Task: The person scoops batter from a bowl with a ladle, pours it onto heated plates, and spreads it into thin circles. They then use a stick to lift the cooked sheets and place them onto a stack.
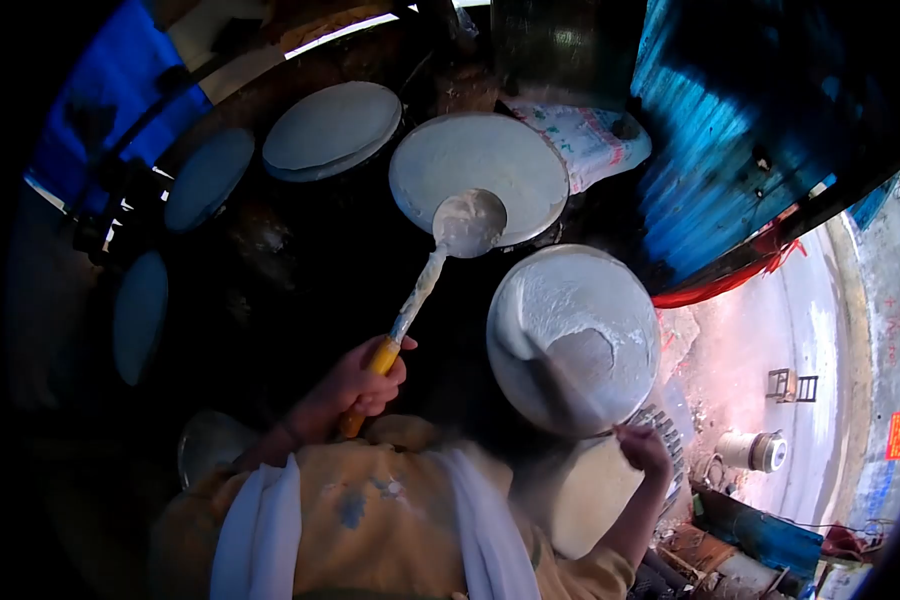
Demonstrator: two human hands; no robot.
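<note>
My left hand [355, 385] grips the yellow handle of a long ladle [467, 222]. Its batter-coated bowl rests on a round white cooking disc [510, 150], spreading white batter. My right hand [642, 447] holds the near rim of a large metal bowl [530, 290], which is tilted and smeared inside with white batter. The bowl sits just right of the ladle's shaft.
Three more round discs lie to the left: one [332, 128] at the back, one [208, 178] further left and one [138, 315] nearer. A printed sack [585, 140] lies behind the batter disc. A blue corrugated wall [710, 130] stands at right, with a stool [792, 384] and a pot [753, 450] beyond it.
</note>
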